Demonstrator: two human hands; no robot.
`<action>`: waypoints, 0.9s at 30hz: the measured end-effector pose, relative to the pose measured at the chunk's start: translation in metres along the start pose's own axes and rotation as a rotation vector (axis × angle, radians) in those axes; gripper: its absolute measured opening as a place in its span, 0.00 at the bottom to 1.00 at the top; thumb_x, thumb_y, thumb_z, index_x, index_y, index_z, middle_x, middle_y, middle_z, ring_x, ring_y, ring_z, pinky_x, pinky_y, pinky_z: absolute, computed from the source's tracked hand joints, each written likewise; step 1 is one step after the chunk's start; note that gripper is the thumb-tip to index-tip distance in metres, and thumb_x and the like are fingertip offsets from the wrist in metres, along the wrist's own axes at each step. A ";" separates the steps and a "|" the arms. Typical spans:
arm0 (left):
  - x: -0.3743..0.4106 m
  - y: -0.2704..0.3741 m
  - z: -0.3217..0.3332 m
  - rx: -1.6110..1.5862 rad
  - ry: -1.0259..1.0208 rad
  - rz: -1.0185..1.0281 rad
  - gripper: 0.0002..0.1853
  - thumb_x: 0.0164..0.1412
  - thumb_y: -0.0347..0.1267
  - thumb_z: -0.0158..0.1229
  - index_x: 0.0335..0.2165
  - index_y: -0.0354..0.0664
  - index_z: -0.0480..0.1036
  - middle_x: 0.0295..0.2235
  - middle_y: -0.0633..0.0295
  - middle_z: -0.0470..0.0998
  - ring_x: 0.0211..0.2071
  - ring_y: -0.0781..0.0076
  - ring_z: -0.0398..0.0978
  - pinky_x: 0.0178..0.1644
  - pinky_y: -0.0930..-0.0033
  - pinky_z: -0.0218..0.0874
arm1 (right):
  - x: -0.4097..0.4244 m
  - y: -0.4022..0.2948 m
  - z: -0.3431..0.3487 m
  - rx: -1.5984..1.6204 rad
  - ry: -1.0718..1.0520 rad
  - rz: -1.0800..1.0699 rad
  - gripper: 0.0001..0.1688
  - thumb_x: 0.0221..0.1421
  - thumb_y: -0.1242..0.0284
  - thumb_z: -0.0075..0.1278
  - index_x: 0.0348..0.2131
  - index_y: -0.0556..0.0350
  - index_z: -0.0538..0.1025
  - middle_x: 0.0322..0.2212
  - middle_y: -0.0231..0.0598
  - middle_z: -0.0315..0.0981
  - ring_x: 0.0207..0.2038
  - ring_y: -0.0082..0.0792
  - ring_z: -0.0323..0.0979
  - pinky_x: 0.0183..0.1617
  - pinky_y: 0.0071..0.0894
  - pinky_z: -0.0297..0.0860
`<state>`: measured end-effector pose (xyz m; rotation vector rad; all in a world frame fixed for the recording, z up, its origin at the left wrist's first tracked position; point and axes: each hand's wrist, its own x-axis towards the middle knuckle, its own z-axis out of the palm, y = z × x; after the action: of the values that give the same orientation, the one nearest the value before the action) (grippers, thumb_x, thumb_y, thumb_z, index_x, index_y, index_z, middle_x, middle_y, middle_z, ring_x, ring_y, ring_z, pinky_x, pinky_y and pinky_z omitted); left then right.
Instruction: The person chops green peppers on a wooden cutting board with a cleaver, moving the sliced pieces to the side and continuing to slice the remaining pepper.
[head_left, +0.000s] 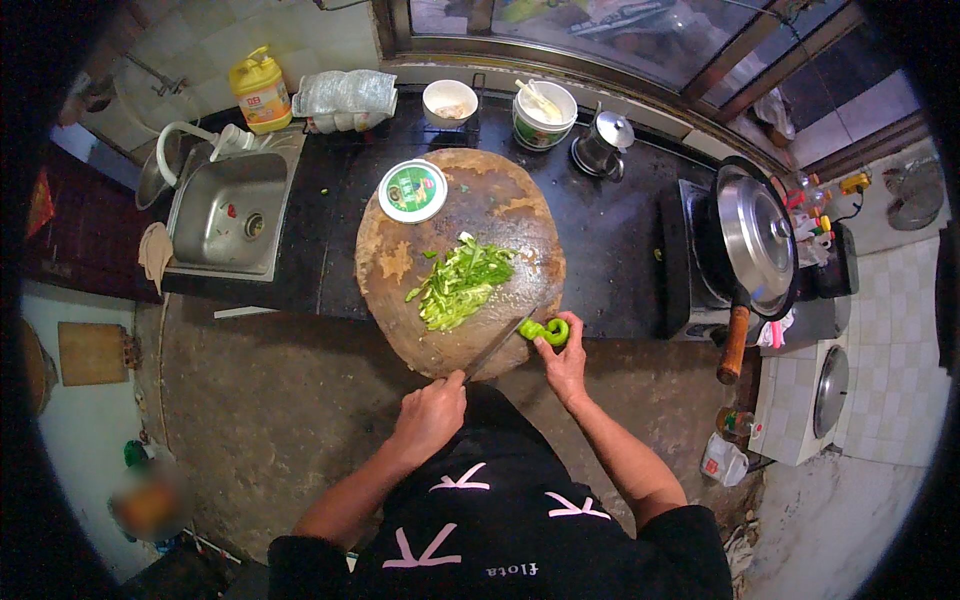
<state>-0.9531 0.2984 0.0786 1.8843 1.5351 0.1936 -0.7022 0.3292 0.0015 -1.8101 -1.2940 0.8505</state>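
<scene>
My left hand is closed round the handle of a kitchen knife, whose blade slants up and right over the near part of a round wooden chopping board. At the board's right near edge, my right hand holds a curled green pepper between thumb and fingers, close to the blade's tip. A heap of sliced green pepper lies on the middle of the board. A round white and green lid rests at the board's far left.
A steel sink is on the left; a lidded wok with a wooden handle sits on the stove at the right. Along the back stand a yellow jug, a white bowl, a white tub and a metal pot.
</scene>
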 end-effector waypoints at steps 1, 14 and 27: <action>0.007 -0.001 0.009 0.003 -0.011 -0.011 0.11 0.64 0.34 0.52 0.41 0.41 0.70 0.29 0.47 0.79 0.31 0.40 0.78 0.35 0.41 0.69 | 0.000 -0.001 0.001 -0.003 -0.004 0.007 0.32 0.53 0.70 0.60 0.54 0.46 0.63 0.41 0.43 0.74 0.43 0.39 0.74 0.48 0.40 0.71; 0.014 -0.019 0.019 0.050 0.044 -0.051 0.09 0.64 0.35 0.51 0.38 0.40 0.69 0.30 0.46 0.79 0.32 0.41 0.79 0.35 0.41 0.69 | 0.003 0.039 -0.045 0.429 0.179 0.168 0.28 0.50 0.77 0.62 0.50 0.51 0.70 0.38 0.30 0.67 0.39 0.26 0.66 0.44 0.27 0.68; 0.020 -0.031 -0.018 -0.006 0.058 -0.181 0.14 0.65 0.37 0.50 0.43 0.38 0.70 0.34 0.43 0.79 0.37 0.41 0.78 0.42 0.43 0.68 | 0.029 -0.005 0.007 0.409 -0.162 0.040 0.35 0.50 0.72 0.65 0.56 0.51 0.68 0.45 0.36 0.68 0.46 0.32 0.69 0.52 0.32 0.68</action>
<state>-0.9820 0.3263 0.0678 1.7366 1.7320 0.1720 -0.7025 0.3589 -0.0005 -1.4702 -1.0857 1.2076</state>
